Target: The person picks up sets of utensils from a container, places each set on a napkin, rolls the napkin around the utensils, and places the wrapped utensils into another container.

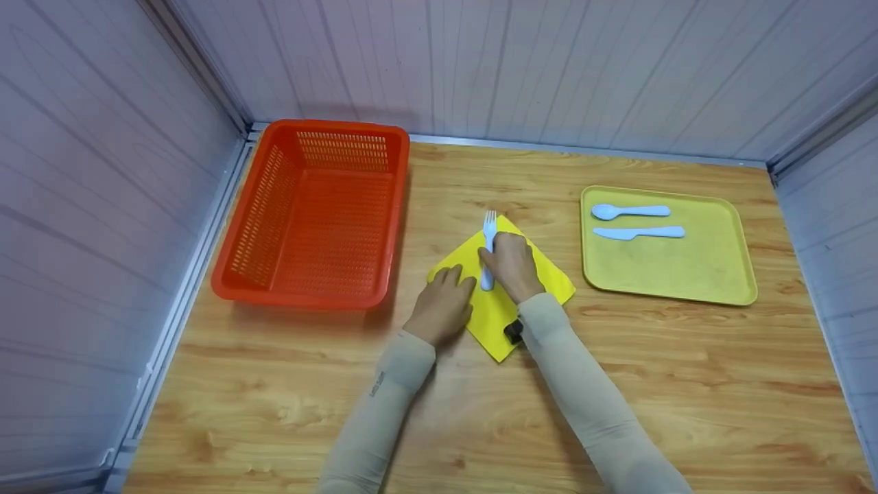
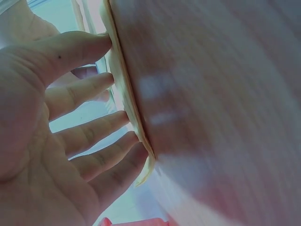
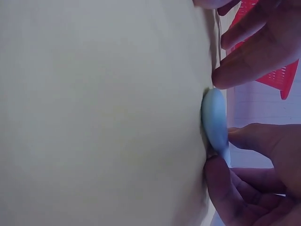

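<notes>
A light blue plastic fork (image 1: 489, 230) lies on a yellow folded napkin (image 1: 495, 329), tines toward the back wall. My right hand (image 1: 513, 264) grips it around the middle; in the right wrist view thumb and forefinger of the right hand (image 3: 263, 174) pinch the fork (image 3: 215, 117) close to the napkin (image 3: 103, 113). On the napkin's left side rests my left hand (image 1: 441, 305), fingers spread. The left wrist view has the fingertips of that left hand (image 2: 70, 108) touching the napkin's edge (image 2: 123, 80). The right hand hides part of the fork.
To the left stands an orange-red plastic basket (image 1: 394, 226) with perforated sides. On the right, a yellow tray (image 1: 693, 274) holds a light blue spoon (image 1: 631, 211) and knife (image 1: 639, 233). A small black object (image 1: 513, 332) is by the right wrist. Panel walls enclose the wooden table (image 1: 480, 425).
</notes>
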Motion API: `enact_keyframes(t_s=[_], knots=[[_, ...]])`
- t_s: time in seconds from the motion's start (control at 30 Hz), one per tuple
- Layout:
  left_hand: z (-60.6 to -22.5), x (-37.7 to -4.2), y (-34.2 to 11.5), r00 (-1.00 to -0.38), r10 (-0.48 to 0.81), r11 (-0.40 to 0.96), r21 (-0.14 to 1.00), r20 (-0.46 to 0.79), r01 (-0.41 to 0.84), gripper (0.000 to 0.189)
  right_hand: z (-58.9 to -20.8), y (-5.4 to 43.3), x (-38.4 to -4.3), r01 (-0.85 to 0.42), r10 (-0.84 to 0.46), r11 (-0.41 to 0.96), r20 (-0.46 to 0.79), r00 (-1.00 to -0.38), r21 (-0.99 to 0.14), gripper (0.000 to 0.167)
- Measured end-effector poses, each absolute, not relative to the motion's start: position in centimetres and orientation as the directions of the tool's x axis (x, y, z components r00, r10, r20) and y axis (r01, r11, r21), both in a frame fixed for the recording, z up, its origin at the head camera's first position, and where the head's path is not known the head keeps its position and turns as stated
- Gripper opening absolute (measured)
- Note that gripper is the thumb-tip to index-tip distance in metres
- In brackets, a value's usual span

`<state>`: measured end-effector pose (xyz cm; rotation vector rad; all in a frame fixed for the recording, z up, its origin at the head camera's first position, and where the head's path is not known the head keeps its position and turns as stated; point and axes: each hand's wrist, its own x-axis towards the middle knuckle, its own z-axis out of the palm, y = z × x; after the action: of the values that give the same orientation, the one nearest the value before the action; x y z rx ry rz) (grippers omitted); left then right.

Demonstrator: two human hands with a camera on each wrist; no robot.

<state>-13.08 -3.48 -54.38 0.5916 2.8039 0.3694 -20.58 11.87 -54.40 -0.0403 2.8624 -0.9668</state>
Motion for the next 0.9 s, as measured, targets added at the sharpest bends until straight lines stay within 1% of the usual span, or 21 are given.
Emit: enact_keyframes(t_s=[0.17, 0.23, 0.33, 0.43, 0.57, 0.77, 0.9], knots=[[-54.0, -13.1, -3.2, -0.882, 0.411, 0.886, 0.329, -0.232, 0.326, 0.049, -53.9, 12.5, -20.7, -0.011, -0.069, 0.816, -0.079, -0.994, -0.578, 0.030], [-53.8, -13.1, -3.1, -0.885, 0.404, 0.885, 0.341, -0.230, 0.316, 0.049, -53.6, 12.8, -20.6, -0.030, -0.083, 0.830, -0.069, -0.994, -0.557, 0.031], [-53.4, -13.0, -2.8, -0.891, 0.405, 0.880, 0.352, -0.205, 0.319, 0.049, -52.9, 13.3, -20.5, -0.070, -0.119, 0.850, -0.062, -0.991, -0.523, 0.028], [-53.0, -12.8, -2.1, -0.890, 0.430, 0.863, 0.359, -0.150, 0.356, 0.048, -52.0, 14.4, -20.2, -0.102, -0.146, 0.872, -0.056, -0.988, -0.479, 0.029], [-52.6, -12.8, -0.6, -0.872, 0.482, 0.835, 0.344, -0.082, 0.429, 0.048, -51.0, 16.6, -19.7, -0.122, -0.148, 0.900, -0.031, -0.988, -0.419, 0.032], [-52.2, -13.1, 1.9, -0.840, 0.531, 0.826, 0.288, -0.109, 0.485, 0.049, -50.1, 20.8, -18.8, -0.171, -0.165, 0.919, 0.047, -0.985, -0.355, 0.030], [-51.9, -13.7, 4.0, -0.810, 0.579, 0.801, 0.250, -0.091, 0.545, 0.052, -49.9, 24.2, -18.9, -0.205, -0.189, 0.919, 0.079, -0.979, -0.338, 0.029]])
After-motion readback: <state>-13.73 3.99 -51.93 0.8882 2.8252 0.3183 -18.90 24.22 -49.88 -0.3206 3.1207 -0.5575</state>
